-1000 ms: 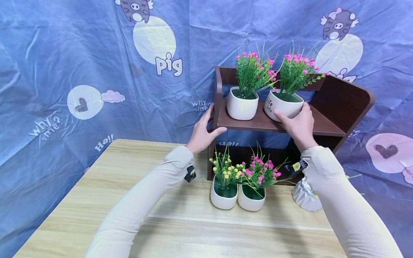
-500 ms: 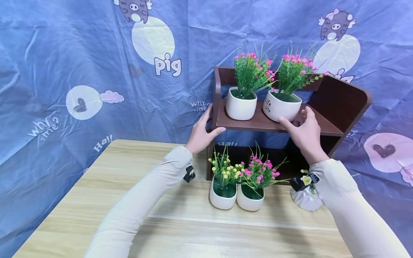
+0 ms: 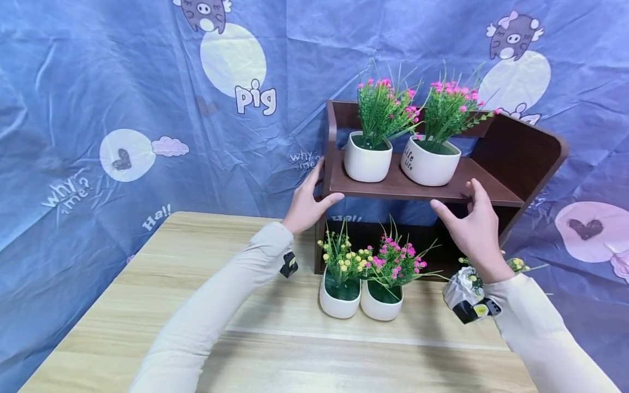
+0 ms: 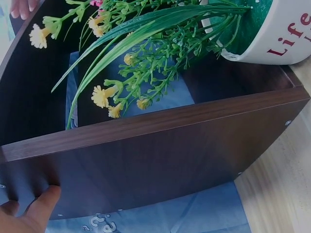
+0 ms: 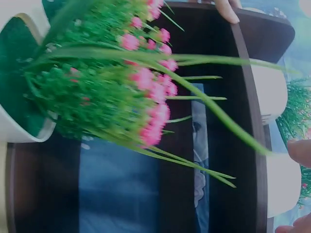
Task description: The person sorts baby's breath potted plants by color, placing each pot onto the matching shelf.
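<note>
My left hand [image 3: 307, 207] rests against the left side of a dark brown wooden shelf [image 3: 526, 158]. Its fingers lie along the outer side panel, and the thumb points across the front edge. In the left wrist view the fingertips [image 4: 46, 201] touch that panel. On the upper board stand two white pots with pink flowers, the left pot [image 3: 368, 164] plain in front, the right pot [image 3: 432, 170] lettered "Life". My right hand [image 3: 469, 229], holding nothing, hovers before the board's front edge, just below the right pot, thumb and fingers spread apart.
Below, on the light wood table [image 3: 236, 349], a yellow-flowered pot [image 3: 340, 305] and a pink-flowered pot [image 3: 382, 310] stand side by side before the shelf. A white pleated pot [image 3: 459, 286] is partly hidden by my right wrist. A blue printed cloth [image 3: 147, 82] hangs behind.
My right hand has let go of the right "Life" pot and drawn back down and to the right. That pot stays on the upper board. The left hand has stayed in place.
</note>
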Demonstrator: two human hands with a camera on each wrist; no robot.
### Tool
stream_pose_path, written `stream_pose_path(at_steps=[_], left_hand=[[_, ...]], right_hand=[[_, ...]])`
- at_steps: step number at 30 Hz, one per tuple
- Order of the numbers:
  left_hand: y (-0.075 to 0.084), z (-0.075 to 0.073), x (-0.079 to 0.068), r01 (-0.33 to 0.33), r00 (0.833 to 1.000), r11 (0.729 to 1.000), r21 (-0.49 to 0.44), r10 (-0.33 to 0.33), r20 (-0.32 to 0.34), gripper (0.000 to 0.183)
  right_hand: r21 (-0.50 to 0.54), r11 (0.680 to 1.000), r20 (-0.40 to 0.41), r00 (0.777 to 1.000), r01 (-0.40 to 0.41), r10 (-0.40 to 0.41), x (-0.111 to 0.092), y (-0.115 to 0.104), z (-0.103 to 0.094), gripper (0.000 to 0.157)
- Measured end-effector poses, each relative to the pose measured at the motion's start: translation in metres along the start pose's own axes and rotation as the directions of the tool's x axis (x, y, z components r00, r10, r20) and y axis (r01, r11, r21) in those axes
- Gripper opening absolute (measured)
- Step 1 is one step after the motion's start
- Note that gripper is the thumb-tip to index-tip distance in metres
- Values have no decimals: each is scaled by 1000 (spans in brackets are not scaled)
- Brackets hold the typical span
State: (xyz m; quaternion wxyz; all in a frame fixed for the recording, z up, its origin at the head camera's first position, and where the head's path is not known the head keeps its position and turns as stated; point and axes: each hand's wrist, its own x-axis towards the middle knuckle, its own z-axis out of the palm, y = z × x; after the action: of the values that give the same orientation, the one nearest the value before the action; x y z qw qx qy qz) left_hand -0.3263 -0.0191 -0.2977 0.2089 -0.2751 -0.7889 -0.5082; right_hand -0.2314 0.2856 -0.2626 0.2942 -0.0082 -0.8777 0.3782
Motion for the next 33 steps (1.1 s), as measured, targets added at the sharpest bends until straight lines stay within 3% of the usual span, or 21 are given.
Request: stream_pose_path(at_steps=[7,14,33], left_hand=[[-1,0,1,1,1000,1000,-12,-1,11,90],[-2,0,1,-8,1000,1000,-5,8,-3,91],[-2,-1,1,-7,1000,1000,22,7,-3,91]], right_hand=[[-19,999,-19,998,51,-51,-28,5,4,84],[3,999,39,998,43,-43,-54,17,10,86],[135,980,177,977,-145,120,-111,52,21,77]])
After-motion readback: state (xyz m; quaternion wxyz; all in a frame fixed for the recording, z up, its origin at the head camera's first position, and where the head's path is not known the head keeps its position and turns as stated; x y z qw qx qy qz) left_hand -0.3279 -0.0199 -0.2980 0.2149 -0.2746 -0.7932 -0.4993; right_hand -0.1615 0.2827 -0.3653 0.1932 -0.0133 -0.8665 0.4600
